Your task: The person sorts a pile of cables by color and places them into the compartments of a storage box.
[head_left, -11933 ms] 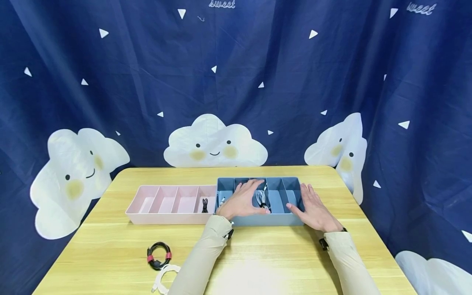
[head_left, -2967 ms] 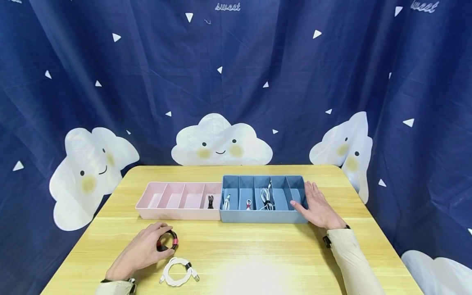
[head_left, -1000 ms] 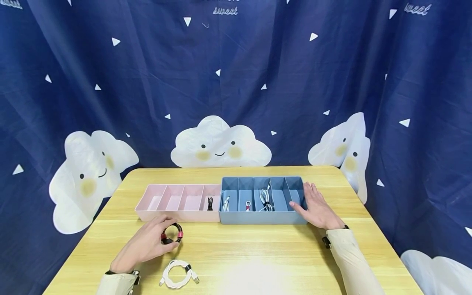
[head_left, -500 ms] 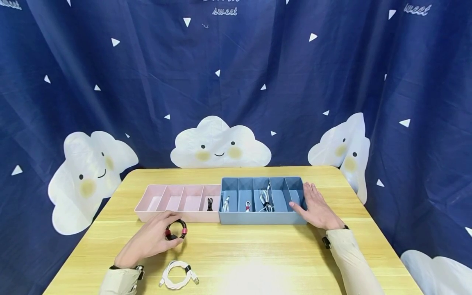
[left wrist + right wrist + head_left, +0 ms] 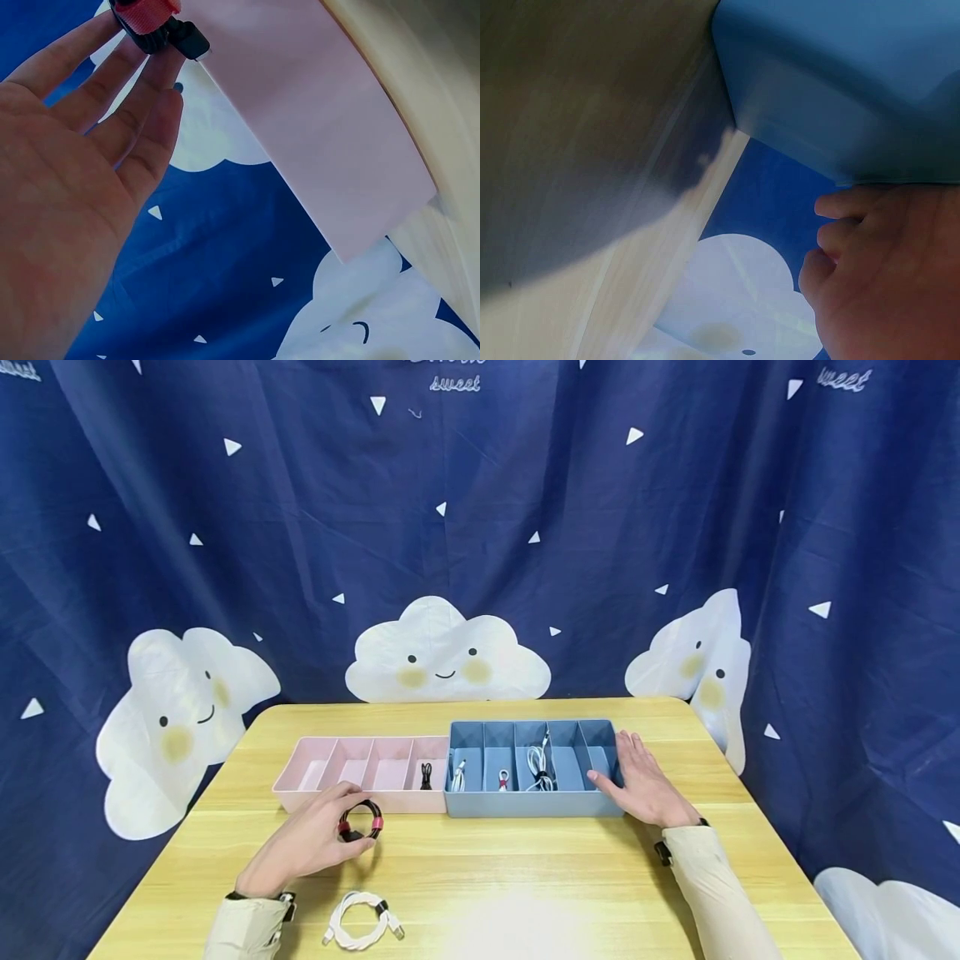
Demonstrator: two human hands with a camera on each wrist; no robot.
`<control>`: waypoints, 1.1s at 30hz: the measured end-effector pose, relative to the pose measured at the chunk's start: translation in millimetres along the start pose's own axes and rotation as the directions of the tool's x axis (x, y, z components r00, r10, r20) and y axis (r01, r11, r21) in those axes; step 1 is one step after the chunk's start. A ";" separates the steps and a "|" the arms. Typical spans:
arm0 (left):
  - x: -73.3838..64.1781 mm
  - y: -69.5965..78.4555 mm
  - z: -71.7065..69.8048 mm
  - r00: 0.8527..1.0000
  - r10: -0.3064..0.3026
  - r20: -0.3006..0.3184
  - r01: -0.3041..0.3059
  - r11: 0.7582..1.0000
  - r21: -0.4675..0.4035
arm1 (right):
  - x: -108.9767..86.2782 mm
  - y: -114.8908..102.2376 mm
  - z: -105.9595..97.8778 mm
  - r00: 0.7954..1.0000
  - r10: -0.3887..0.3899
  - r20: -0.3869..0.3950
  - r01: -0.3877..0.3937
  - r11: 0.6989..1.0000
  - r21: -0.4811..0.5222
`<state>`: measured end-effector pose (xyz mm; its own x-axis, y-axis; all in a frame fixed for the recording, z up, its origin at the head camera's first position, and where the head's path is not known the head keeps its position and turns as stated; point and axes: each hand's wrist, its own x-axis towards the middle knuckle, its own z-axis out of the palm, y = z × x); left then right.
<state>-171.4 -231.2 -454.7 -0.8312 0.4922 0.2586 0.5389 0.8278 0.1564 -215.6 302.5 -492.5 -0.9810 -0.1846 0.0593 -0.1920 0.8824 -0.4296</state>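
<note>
Between thumb and fingers, my left hand (image 5: 311, 837) pinches a coiled black cable (image 5: 351, 836) with red ties, just in front of the pink divided box (image 5: 360, 802). The left wrist view shows the cable's dark plug (image 5: 187, 39) near the fingertips, against the pink wall. My right hand (image 5: 651, 789) rests at the right end of the blue divided box (image 5: 536, 804), fingers straight along its outside, thumb over the rim. In the right wrist view the hand (image 5: 900, 277) touches the blue wall; its thumb is hidden. A coiled white cable (image 5: 347, 933) with a black tie lies nearer on the table.
Both boxes stand end to end on the wooden table (image 5: 525, 860). A small black cable (image 5: 426, 777) sits in the pink box's rightmost compartment. White cables (image 5: 537, 762) occupy the blue box's three left compartments. A blue curtain (image 5: 480, 552) hangs behind.
My left hand has gone from the blue box to the black cable, lifted it off the table and brought it up and right towards the pink box. The right hand stays at the blue box.
</note>
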 end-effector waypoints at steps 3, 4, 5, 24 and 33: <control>1.2 -0.5 -0.6 1.000 -0.002 0.003 0.002 1.000 0.002 | -0.4 0.5 0.7 1.000 0.006 0.004 -0.006 1.000 0.004; 1.8 -0.7 -0.4 1.000 -0.002 0.005 0.002 1.000 -0.002 | -0.4 0.7 1.0 1.000 0.007 0.005 -0.007 1.000 0.004; 2.4 -0.9 -0.2 1.000 -0.001 0.006 0.002 1.000 -0.005 | -0.6 0.9 1.2 1.000 0.009 0.006 -0.009 1.000 0.003; 15.0 -2.2 -4.3 1.000 0.007 -0.016 -0.008 0.999 -0.034 | -0.2 -0.3 -0.4 1.000 0.005 0.006 -0.006 1.000 0.011; 21.9 -3.2 -5.6 0.999 0.026 -0.031 -0.028 0.999 -0.046 | 0.6 0.3 0.5 1.000 0.012 0.008 -0.012 1.000 0.004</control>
<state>-190.6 -224.6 -444.2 -0.8121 0.5052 0.2919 0.5673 0.8006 0.1929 -216.3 302.4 -493.1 -0.9830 -0.1774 0.0470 -0.1801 0.8828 -0.4338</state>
